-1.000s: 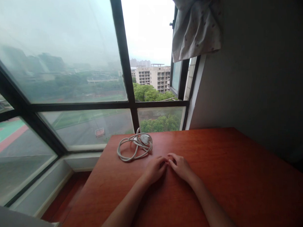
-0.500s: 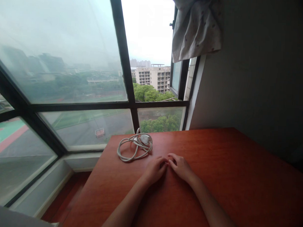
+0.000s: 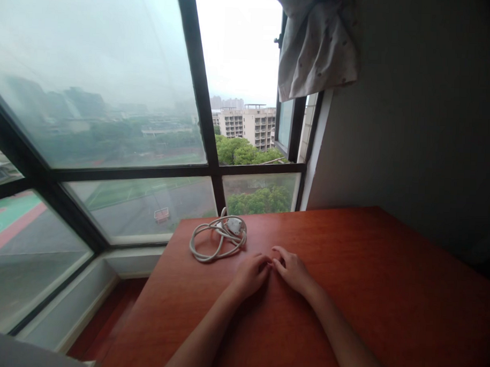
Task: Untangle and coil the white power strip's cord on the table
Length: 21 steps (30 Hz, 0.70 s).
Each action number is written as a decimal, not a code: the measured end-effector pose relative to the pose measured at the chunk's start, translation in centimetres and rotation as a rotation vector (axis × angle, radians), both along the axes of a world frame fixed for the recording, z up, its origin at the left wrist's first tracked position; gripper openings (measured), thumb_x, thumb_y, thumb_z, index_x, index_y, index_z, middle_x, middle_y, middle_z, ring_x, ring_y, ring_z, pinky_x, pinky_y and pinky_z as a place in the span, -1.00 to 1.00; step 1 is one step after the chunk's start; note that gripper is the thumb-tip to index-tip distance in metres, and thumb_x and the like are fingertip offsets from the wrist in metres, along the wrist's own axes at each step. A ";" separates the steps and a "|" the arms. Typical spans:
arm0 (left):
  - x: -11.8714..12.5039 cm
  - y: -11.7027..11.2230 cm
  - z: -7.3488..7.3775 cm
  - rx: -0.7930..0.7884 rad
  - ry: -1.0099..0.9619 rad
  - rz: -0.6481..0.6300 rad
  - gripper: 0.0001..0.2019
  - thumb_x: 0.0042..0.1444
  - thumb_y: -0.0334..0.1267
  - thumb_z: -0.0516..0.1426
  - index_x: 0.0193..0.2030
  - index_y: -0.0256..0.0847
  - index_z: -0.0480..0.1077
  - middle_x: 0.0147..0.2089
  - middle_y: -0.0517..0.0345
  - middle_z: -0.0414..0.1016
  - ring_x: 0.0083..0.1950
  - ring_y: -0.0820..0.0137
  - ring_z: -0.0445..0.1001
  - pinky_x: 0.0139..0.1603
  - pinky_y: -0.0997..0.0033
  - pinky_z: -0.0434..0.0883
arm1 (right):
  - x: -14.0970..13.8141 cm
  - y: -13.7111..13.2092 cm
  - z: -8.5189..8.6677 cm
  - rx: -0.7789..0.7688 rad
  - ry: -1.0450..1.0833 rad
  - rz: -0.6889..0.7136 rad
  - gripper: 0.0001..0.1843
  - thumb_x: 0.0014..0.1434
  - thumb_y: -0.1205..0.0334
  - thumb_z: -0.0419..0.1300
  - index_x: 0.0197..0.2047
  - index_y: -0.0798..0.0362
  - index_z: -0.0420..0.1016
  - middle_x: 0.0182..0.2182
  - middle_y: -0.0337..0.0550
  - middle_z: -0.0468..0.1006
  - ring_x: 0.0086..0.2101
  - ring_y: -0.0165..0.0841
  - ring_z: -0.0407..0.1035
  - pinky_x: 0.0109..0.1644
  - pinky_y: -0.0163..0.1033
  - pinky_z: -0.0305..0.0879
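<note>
My left hand (image 3: 251, 275) rests on the reddish-brown wooden table (image 3: 386, 285), its fingers loosely bent and nothing in them. Opposite it, my right hand (image 3: 292, 271) lies with thumb and index finger apart, also holding nothing. The fingertips of both hands come together in the middle; whether they touch is hard to tell. Just beyond my left hand sits a loosely coiled off-white cable (image 3: 203, 257), with a white plug-like block (image 3: 234, 225) on its right side. Neither hand touches the cable.
A dark-framed window (image 3: 133, 171) runs along the table's far and left sides, with one pane swung outward. A pale spotted curtain (image 3: 320, 52) hangs at its upper right. The grey wall (image 3: 403, 130) stands to the right. Red flooring (image 3: 107, 318) shows below the left table edge.
The fingers of my right hand have shifted very slightly. My left hand and the cable stay where they were.
</note>
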<state>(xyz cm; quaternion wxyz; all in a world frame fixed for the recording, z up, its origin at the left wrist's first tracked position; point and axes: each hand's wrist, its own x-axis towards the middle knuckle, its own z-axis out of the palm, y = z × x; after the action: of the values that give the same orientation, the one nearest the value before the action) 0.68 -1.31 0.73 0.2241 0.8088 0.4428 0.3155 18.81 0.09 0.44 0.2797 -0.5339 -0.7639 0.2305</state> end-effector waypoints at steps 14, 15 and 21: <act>-0.1 0.0 -0.1 0.003 0.006 0.007 -0.82 0.22 -0.28 0.06 -0.17 -0.18 0.49 -0.16 0.03 0.53 -0.19 0.32 0.46 -0.19 0.40 0.37 | 0.0 0.1 -0.2 -0.002 -0.009 -0.006 -0.55 0.24 0.20 0.05 0.18 0.10 0.37 -0.31 -0.09 0.62 -0.27 -0.24 0.49 -0.14 -0.24 0.32; -0.1 0.0 -0.1 0.003 0.009 0.008 -0.82 0.22 -0.28 0.06 -0.16 -0.18 0.49 -0.16 0.03 0.53 -0.19 0.32 0.46 -0.19 0.40 0.37 | 0.0 0.1 -0.2 -0.005 -0.007 -0.007 -0.55 0.24 0.20 0.06 0.18 0.09 0.37 -0.31 -0.09 0.62 -0.27 -0.25 0.49 -0.14 -0.24 0.32; 0.0 0.0 -0.1 0.009 0.020 0.014 -0.82 0.22 -0.28 0.06 -0.16 -0.17 0.49 -0.17 0.04 0.53 -0.21 0.33 0.46 -0.20 0.40 0.36 | 0.0 0.0 -0.1 -0.010 0.003 -0.005 -0.56 0.24 0.20 0.05 0.17 0.08 0.37 -0.32 -0.11 0.61 -0.28 -0.26 0.49 -0.16 -0.26 0.32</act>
<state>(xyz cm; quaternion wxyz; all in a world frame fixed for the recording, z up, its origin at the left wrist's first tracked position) 0.65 -1.30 0.65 0.2137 0.8098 0.4492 0.3111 18.81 0.13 0.34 0.2785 -0.5368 -0.7611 0.2345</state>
